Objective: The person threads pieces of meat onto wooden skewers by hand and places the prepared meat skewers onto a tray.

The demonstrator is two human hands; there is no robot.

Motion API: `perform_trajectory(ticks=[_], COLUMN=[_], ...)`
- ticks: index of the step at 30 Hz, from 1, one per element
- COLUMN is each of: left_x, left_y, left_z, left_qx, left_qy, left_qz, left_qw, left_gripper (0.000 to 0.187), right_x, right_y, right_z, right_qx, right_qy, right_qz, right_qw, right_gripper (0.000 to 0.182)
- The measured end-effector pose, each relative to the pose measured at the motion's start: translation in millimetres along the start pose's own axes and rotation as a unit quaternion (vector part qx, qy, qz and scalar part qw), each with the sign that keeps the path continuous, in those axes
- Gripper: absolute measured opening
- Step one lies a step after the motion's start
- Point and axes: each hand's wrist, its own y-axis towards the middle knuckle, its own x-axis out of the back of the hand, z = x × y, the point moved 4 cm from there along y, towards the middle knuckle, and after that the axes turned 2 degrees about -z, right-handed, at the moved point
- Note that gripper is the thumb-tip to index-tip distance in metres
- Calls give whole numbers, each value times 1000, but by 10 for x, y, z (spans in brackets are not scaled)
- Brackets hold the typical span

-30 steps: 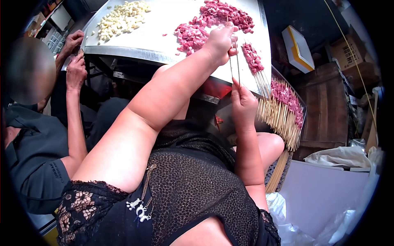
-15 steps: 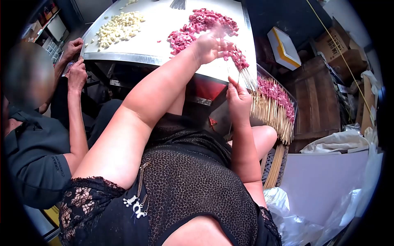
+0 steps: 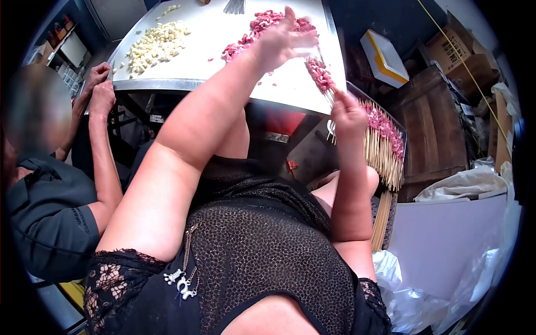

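My left hand (image 3: pixel 282 44) is stretched over the white table, fingers spread and somewhat blurred, in front of a pile of raw meat pieces (image 3: pixel 268 22). Nothing shows in its grasp. At the table's right front corner my right hand (image 3: pixel 350 113) is closed around the sticks of meat skewers (image 3: pixel 319 75). Their meat ends point away from me over the tabletop. Just right of that hand, a tray holds rows of loaded skewers (image 3: pixel 385 137), sticks toward me.
Peeled garlic cloves (image 3: pixel 157 47) lie heaped on the table's left (image 3: pixel 184 84). A bundle of metal skewers (image 3: pixel 235 6) lies at the far side. A person (image 3: pixel 53 212) sits at left, hands by the table edge. Bare bamboo sticks (image 3: pixel 382 220) lie below the tray. A white-yellow box (image 3: pixel 385 58) stands at right.
My right hand has moved right and up, onto the skewers' sticks at the table corner. My left hand has shifted slightly left and up, fingers opening away from the meat.
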Motion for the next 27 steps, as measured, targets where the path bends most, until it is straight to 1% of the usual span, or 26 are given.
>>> perform_trajectory(ticks=[2, 4, 5, 6, 8, 9, 10, 12, 13, 14, 15, 16, 18, 20, 21, 22, 23, 24, 25, 26, 27], left_x=[418, 810, 713, 747, 753, 816, 810, 630, 583, 462, 493, 525, 533, 500, 539, 597, 686, 749, 696, 667, 651], left_y=[249, 422, 284, 282, 362, 498, 562, 562, 541, 450, 492, 531, 552, 490, 462, 438, 492, 533, 506, 499, 504], left_z=[-267, -421, -481, -478, -454, -380, -300, -133, -25, 23, 106, 183, 196, 62, -8, -40, -24, -8, -28, -5, 46], left_qx=[-110, -140, -152, -150, -119, -103, -115, -61, 19, 31, 8, -15, -18, -81, -67, -116, -111, -103, -88, -88, -82], left_qy=[154, 252, 325, 327, 473, 530, 613, 765, 801, 868, 885, 901, 909, 859, 777, 674, 562, 439, 387, 391, 294], left_qz=[-65, -141, -180, -184, -128, -105, -80, -45, -15, -39, -48, -56, -56, -132, -144, -174, -178, -178, -171, -172, -187], left_qw=[980, 947, 916, 915, 864, 835, 777, 640, 599, 494, 463, 429, 413, 489, 609, 709, 800, 875, 902, 900, 934], left_gripper=[64, 48, 34, 34, 28, 26, 26, 27, 31, 33, 33, 32, 29, 28, 25, 24, 23, 22, 19, 19, 20], right_x=[292, 482, 509, 532, 551, 600, 588, 545, 466, 354, 198, 81, -111, -218, -268, -296, -302, -299, -284, -267, -244], right_y=[249, 439, 522, 582, 602, 613, 625, 633, 627, 569, 524, 490, 425, 308, 260, 219, 192, 162, 139, 140, 147], right_z=[-12, -206, -417, -632, -764, -750, -542, -297, -205, -91, 21, 30, -123, -223, -327, -359, -385, -388, -362, -301, -230], right_qx=[108, 185, 128, 56, 30, 92, 126, 218, 102, -18, -73, -79, -115, -158, -153, -148, -152, -157, -159, -126, -90], right_qy=[-85, -246, -287, -395, -445, -466, -451, -347, -203, -51, 108, 168, 247, 234, 245, 276, 279, 282, 288, 196, 100], right_qz=[-96, -102, -49, 44, 107, 96, 57, -82, -52, -20, 57, 87, 118, 108, 109, 110, 107, 104, 104, 132, 157], right_qw=[986, 946, 948, 916, 889, 875, 882, 908, 972, 998, 990, 979, 955, 953, 951, 943, 942, 941, 939, 964, 978], right_gripper=[25, 25, 23, 22, 21, 21, 22, 27, 28, 29, 32, 33, 30, 25, 21, 19, 17, 15, 15, 14, 13])
